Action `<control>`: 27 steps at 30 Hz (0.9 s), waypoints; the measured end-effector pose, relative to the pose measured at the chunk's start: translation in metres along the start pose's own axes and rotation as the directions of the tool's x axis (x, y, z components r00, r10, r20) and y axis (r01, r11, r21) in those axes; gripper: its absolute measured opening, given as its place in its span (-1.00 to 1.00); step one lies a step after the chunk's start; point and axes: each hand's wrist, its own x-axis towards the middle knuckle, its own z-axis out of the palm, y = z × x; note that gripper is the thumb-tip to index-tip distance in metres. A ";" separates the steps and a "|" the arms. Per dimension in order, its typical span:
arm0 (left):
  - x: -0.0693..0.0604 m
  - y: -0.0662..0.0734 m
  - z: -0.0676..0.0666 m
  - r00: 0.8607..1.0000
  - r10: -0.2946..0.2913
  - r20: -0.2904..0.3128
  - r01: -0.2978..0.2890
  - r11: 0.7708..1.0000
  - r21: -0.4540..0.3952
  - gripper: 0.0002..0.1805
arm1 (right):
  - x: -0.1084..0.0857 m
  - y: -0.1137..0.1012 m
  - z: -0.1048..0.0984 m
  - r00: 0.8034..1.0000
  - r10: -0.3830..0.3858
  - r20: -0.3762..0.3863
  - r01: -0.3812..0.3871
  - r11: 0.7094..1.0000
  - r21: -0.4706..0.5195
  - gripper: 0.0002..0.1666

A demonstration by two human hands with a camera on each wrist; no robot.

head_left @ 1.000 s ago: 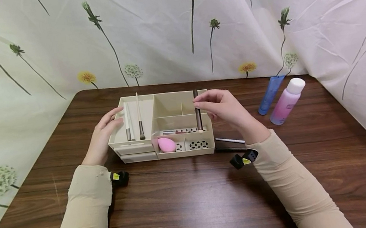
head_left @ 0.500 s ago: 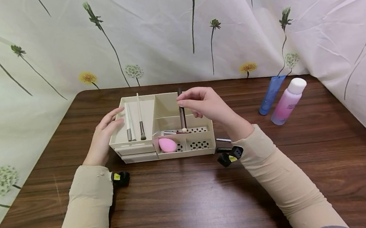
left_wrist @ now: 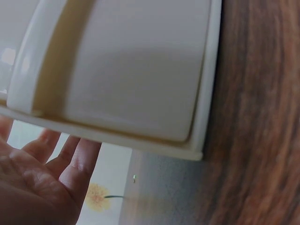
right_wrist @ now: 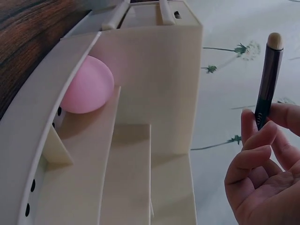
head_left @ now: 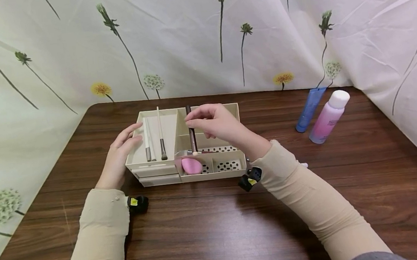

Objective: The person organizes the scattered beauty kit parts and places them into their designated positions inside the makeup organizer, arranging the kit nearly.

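Here, slim dark brush [right_wrist: 268,79], pale domed tip [right_wrist: 275,41], pinched by right hand [head_left: 214,123], left hand [head_left: 116,160] relaxed against organizer [head_left: 171,138]

Organizer [head_left: 213,175] on tabletop [head_left: 205,233], cloth [head_left: 182,34] behind. Brushes [head_left: 161,135] in its left tray [head_left: 169,128], drawers [head_left: 157,170] below; sponge [head_left: 191,166] in front row [head_left: 228,165], right of drawers. Left grip [head_left: 118,155] at organizer's left side; right grip [head_left: 217,122] over its right half, holding another brush [head_left: 192,136]. Tube [head_left: 310,110] and bottle [head_left: 329,117] well right, tube just left of bottle.
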 end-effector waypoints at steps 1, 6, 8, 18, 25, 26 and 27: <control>0.000 0.000 0.000 1.000 0.000 0.001 0.000 1.000 0.000 -0.49 | 0.001 0.000 0.002 1.000 0.001 0.006 -0.001 1.000 -0.005 -0.71; 0.000 0.000 0.000 1.000 0.003 0.000 -0.003 1.000 0.000 -0.48 | 0.008 -0.004 0.009 1.000 0.007 0.028 -0.006 1.000 -0.029 -0.74; 0.000 -0.001 0.000 1.000 0.001 -0.002 -0.001 1.000 0.000 -0.48 | 0.012 -0.006 0.012 0.999 0.006 0.033 -0.005 0.999 -0.032 -0.72; 0.000 0.000 0.000 1.000 -0.010 0.000 0.010 1.000 -0.002 -0.47 | 0.029 -0.016 0.023 0.998 0.024 0.050 -0.020 0.997 -0.078 -0.70; 0.000 0.001 0.000 1.000 -0.023 0.004 0.023 1.000 0.001 -0.46 | 0.041 -0.015 0.028 0.997 0.054 0.050 -0.049 0.994 -0.099 -0.75; 0.000 0.001 0.000 1.000 -0.023 0.004 0.023 1.000 0.001 -0.46 | 0.043 -0.014 0.029 0.997 0.053 0.048 -0.048 0.994 -0.101 -0.76; 0.000 0.001 0.000 1.000 -0.023 0.004 0.023 1.000 0.000 -0.46 | 0.044 -0.014 0.030 0.998 0.053 0.047 -0.048 0.994 -0.101 -0.78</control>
